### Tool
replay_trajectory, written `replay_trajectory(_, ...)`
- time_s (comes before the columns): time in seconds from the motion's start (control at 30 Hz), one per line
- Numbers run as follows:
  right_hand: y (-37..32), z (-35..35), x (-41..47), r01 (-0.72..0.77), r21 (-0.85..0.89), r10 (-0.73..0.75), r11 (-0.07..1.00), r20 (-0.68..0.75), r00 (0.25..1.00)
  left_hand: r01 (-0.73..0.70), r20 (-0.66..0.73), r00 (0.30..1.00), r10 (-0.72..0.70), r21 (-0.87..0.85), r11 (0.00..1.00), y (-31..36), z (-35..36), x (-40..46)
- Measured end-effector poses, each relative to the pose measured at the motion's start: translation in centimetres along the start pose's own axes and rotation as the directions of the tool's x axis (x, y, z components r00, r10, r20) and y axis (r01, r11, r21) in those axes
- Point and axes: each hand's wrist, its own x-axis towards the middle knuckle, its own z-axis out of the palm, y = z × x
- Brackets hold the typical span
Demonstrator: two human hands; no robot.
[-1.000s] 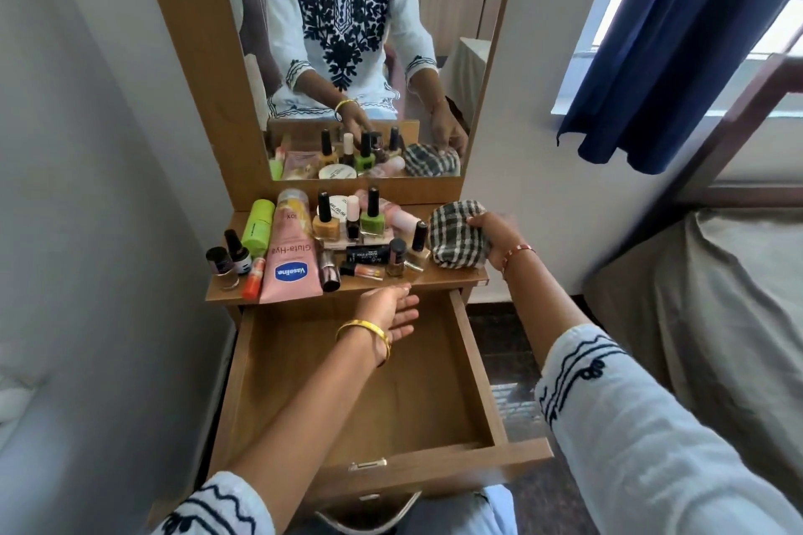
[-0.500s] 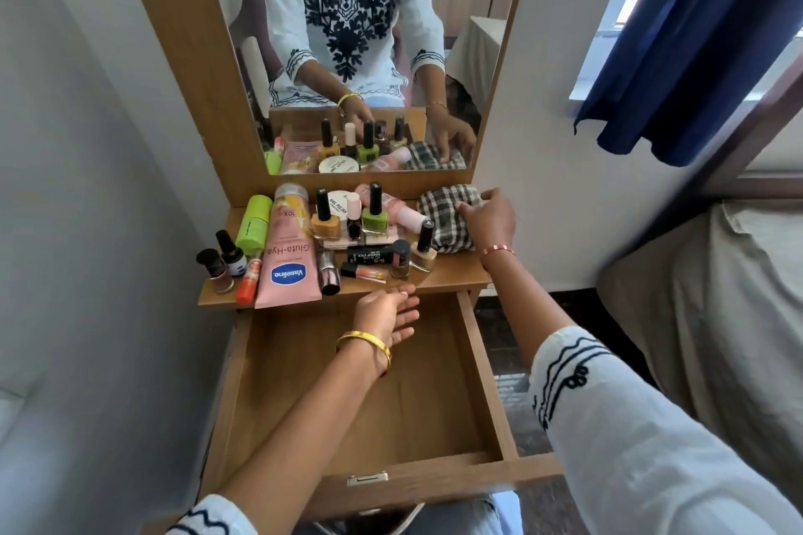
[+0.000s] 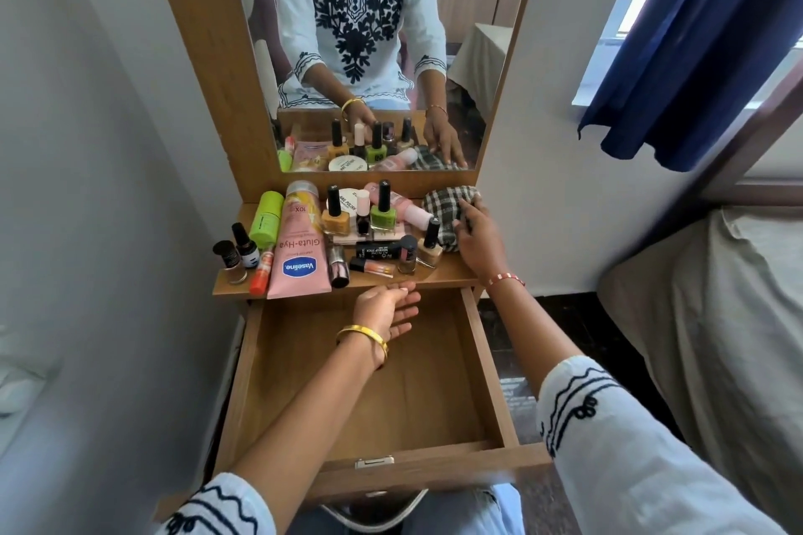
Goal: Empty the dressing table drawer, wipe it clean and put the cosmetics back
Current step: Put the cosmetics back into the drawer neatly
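The wooden drawer [image 3: 486, 365] is pulled out below the dressing table shelf [image 3: 452, 271], with nothing in it. Several cosmetics crowd the shelf: a pink Vaseline tube [image 3: 299, 256], a green nail polish bottle [image 3: 383, 211], an orange one [image 3: 335, 215] and a lime green stick [image 3: 266, 217]. A checked cloth [image 3: 443, 208] lies at the shelf's right end. My right hand [image 3: 476, 239] rests on the cloth, fingers spread over it. My left hand [image 3: 386, 308] hovers palm up over the drawer's back edge, fingers apart, holding nothing.
A mirror [image 3: 391, 35] rises behind the shelf. White walls close in on the left and behind. A blue curtain [image 3: 704, 39] hangs at the window on the right, above a bed with a grey cover [image 3: 717, 317]. Dark floor shows beside the drawer.
My right hand has pushed the checked cloth from the shelf's right edge back toward the mirror and loosened its hold on it. My left hand has stayed over the drawer.
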Motion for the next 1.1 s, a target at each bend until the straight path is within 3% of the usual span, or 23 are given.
replay_trajectory(0.2,-0.4,-0.2,0.3,-0.027,-0.019,0.028,0.999,0.033,0.999,-0.006,-0.013,1.000,0.006,0.004,1.000,0.1,-0.5,-0.4)
replay_trajectory(0.53,-2.3,0.2,-5.1,0.176,0.064,-0.145,0.982,-0.335,0.931,-0.056,-0.028,0.998,0.056,0.012,0.998,0.7,-1.2,-1.7)
replay_trajectory(0.73,-3.4,1.0,-6.2,0.125,0.132,-0.091,0.983,-0.239,0.967,-0.095,-0.044,0.995,0.095,0.012,0.995,0.4,-1.7,-2.9)
replay_trajectory(1.1,-4.3,1.2,-5.6,0.042,-0.011,-0.043,0.999,-0.156,0.987,-0.131,-0.065,0.989,0.133,0.038,0.991,0.0,-3.0,-3.5)
